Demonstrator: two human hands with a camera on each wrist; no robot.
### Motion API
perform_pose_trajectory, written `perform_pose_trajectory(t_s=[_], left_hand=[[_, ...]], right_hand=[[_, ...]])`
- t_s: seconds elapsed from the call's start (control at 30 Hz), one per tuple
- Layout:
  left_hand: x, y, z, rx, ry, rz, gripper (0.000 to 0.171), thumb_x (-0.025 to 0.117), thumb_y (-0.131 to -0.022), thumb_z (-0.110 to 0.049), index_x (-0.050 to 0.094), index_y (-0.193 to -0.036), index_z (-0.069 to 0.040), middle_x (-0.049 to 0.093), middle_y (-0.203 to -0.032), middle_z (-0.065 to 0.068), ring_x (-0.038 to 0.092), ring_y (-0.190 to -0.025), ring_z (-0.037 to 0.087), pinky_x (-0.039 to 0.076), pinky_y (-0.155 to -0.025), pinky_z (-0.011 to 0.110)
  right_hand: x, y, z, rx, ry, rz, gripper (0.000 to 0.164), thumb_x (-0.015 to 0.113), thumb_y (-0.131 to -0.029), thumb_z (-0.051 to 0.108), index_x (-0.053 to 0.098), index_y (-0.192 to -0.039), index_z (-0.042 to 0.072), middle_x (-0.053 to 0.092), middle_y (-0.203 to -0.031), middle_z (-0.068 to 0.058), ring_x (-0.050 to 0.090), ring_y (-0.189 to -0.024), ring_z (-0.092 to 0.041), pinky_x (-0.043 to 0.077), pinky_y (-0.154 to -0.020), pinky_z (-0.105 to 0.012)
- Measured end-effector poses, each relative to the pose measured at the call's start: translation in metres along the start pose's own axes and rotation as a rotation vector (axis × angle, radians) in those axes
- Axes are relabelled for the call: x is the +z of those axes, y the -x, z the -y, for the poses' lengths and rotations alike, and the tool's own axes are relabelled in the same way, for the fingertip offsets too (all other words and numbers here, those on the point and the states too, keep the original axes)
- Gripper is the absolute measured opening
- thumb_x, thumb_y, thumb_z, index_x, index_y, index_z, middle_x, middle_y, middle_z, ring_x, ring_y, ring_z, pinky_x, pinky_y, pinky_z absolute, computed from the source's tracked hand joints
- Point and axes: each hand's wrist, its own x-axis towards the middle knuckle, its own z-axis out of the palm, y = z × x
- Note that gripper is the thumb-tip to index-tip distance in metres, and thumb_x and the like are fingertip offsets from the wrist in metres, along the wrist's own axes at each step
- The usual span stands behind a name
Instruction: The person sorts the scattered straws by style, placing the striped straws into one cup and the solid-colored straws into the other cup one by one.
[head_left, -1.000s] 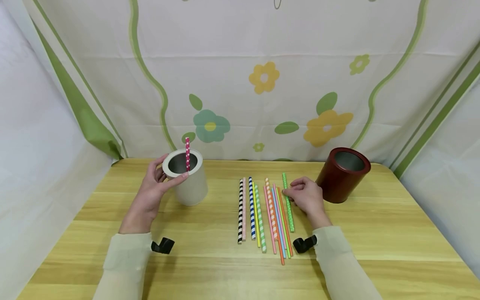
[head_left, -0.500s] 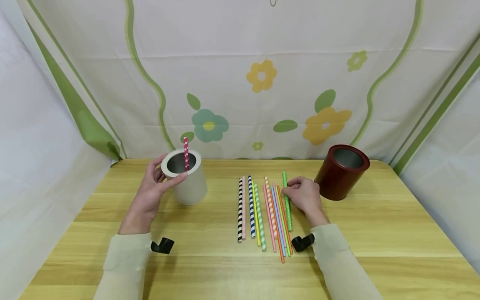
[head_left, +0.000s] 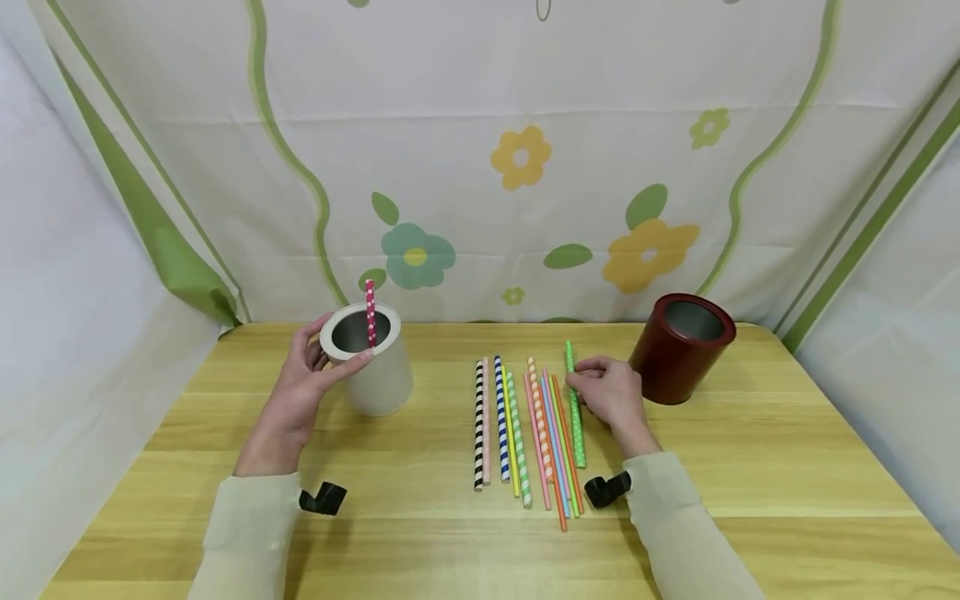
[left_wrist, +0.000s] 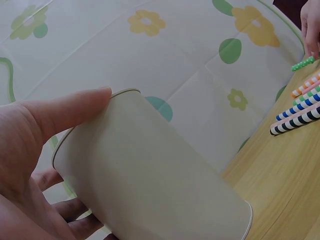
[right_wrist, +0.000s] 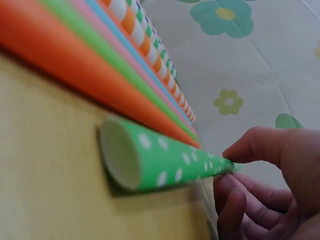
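Note:
My left hand grips the white can by its upper side, thumb over the near rim and fingers around the left wall. In it a magenta straw with white dots leans upright; its lower end is hidden. The left wrist view shows the can's wall and the thumb on its rim. At the right end of the straw row, my right hand pinches a green straw with white dots near its far end. In the right wrist view, the green straw's hollow near end is low over the table.
Left of the green straw lie several straws, among them an orange one, an orange-striped one, a blue-striped one and a black-striped one. A dark red can stands just beyond my right hand. A flowered curtain hangs behind the table.
The green straw's far end has shifted slightly up and away from the other straws, in my right hand's pinch. My left hand and the white can stay in place.

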Motion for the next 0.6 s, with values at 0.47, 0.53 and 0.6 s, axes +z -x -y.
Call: perform_pose_trajectory(t_s=[0.47,0.53,0.6], left_hand=[[0.000,0.001,0.001,-0.006,0.003,0.005,0.094,0.079,-0.083,-0.027,0.015,-0.152,-0.028,0.024,-0.157,0.010,0.019,-0.146,0.025,0.014,-0.118,0.049],[-0.001,0.001,0.000,-0.005,0.003,0.006,0.094,0.079,-0.083,-0.026,0.015,-0.152,-0.028,0.024,-0.156,0.010,0.019,-0.146,0.025,0.014,-0.118,0.049],[-0.001,0.001,-0.001,-0.003,0.003,0.005,0.093,0.079,-0.083,-0.026,0.016,-0.152,-0.028,0.025,-0.156,0.011,0.020,-0.145,0.025,0.014,-0.117,0.049]], right_hand=[[-0.014,0.010,0.018,-0.039,-0.343,-0.055,0.030,0.067,-0.086,0.026,0.064,-0.115,0.019,0.068,-0.102,-0.005,0.068,-0.084,-0.025,0.058,-0.069,-0.039],[-0.015,0.011,0.023,-0.062,-0.417,-0.063,0.031,0.068,-0.087,0.024,0.063,-0.117,0.017,0.067,-0.102,-0.006,0.068,-0.085,-0.023,0.059,-0.069,-0.037],[-0.016,0.013,0.030,-0.086,-0.485,-0.064,0.033,0.068,-0.087,0.023,0.062,-0.118,0.015,0.067,-0.101,-0.006,0.069,-0.084,-0.021,0.059,-0.068,-0.035]])
